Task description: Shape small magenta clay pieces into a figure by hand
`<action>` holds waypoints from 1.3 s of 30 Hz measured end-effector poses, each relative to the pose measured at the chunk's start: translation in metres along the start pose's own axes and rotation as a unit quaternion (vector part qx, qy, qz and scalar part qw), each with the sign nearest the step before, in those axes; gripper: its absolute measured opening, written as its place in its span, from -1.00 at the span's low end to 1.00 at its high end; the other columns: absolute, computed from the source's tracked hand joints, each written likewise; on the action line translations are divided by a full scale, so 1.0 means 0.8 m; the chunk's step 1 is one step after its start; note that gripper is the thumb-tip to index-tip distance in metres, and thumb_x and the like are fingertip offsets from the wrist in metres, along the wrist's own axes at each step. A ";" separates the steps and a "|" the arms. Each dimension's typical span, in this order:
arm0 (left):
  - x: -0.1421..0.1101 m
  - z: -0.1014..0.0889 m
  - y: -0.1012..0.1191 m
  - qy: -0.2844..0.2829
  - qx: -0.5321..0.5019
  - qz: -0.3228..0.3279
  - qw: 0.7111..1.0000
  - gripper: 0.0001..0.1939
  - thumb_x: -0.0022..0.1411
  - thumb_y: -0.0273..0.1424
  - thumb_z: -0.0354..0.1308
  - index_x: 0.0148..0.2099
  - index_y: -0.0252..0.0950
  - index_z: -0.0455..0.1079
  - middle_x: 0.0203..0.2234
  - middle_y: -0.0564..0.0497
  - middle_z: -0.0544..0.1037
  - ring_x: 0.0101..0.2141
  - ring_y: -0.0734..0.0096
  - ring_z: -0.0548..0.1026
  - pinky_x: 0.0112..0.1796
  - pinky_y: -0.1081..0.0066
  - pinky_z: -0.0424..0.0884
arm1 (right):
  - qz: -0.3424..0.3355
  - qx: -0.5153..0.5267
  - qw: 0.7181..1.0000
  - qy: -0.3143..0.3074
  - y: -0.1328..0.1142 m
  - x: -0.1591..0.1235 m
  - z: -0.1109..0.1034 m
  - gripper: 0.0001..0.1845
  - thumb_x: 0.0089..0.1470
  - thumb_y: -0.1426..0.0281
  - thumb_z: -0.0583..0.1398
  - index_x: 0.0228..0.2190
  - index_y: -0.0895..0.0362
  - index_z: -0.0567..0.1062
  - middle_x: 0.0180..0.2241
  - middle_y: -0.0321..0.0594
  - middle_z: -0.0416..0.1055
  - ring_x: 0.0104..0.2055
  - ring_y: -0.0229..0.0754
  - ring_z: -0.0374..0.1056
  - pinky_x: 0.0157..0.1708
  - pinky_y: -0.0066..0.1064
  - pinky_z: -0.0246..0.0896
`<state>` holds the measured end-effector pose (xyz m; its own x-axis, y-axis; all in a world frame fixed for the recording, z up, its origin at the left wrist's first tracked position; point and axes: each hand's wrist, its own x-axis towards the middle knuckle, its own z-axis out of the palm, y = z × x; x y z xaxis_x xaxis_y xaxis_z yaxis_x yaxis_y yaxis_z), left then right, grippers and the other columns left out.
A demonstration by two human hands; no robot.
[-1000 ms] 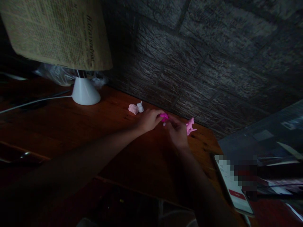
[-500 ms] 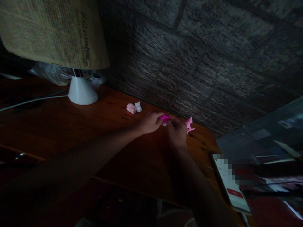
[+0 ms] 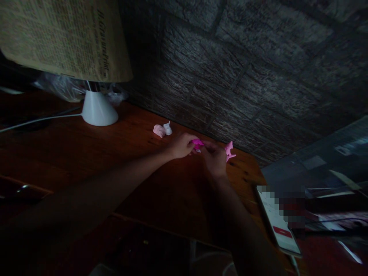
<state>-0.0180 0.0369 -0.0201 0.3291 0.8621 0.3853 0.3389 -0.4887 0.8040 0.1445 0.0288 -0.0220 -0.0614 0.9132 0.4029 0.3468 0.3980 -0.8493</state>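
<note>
Between my two hands is a small magenta piece [image 3: 197, 143] that looks like soft modelling clay, with a bit of white under it. My left hand [image 3: 183, 145] is closed, pinching the piece from the left. Bent fingers of my right hand [image 3: 214, 155] meet its right side; some fingertips are hidden. Just beyond my right hand lies a light pink spiky clay shape [image 3: 229, 150], partly covered by the hand. Further left, a pale pink clay lump [image 3: 158, 130] rests against a smaller white lump [image 3: 168, 128].
A lamp with a newsprint shade [image 3: 66, 42] and white cone base [image 3: 100, 110] stands at the left on the wooden table [image 3: 126, 142]. Behind runs a stone-patterned wall [image 3: 201, 69]. A phone [image 3: 277, 218] with a cable lies at the right edge, partly blurred out.
My left hand has shifted slightly to the left with the magenta piece, and more of that piece shows between the hands. The lumps and the spiky shape have stayed put.
</note>
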 end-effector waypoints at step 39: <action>0.009 -0.002 0.001 -0.010 -0.346 -0.229 0.910 -0.91 0.17 -0.44 0.24 -0.29 -0.33 0.56 -0.39 -0.09 0.64 -0.36 0.40 0.58 -0.32 0.40 0.45 | 0.071 0.011 0.992 -0.101 0.016 0.017 -0.025 -0.58 -0.08 0.04 0.34 -0.34 0.13 0.65 -0.42 -0.17 0.60 -0.39 -0.15 0.44 -0.31 -0.29 0.34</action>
<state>-0.0173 0.0430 -0.0162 0.3110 0.9482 -0.0645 -0.1897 0.1284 0.9734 0.1666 0.0443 -0.0205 -0.2005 0.9580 0.2049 0.3445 0.2648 -0.9007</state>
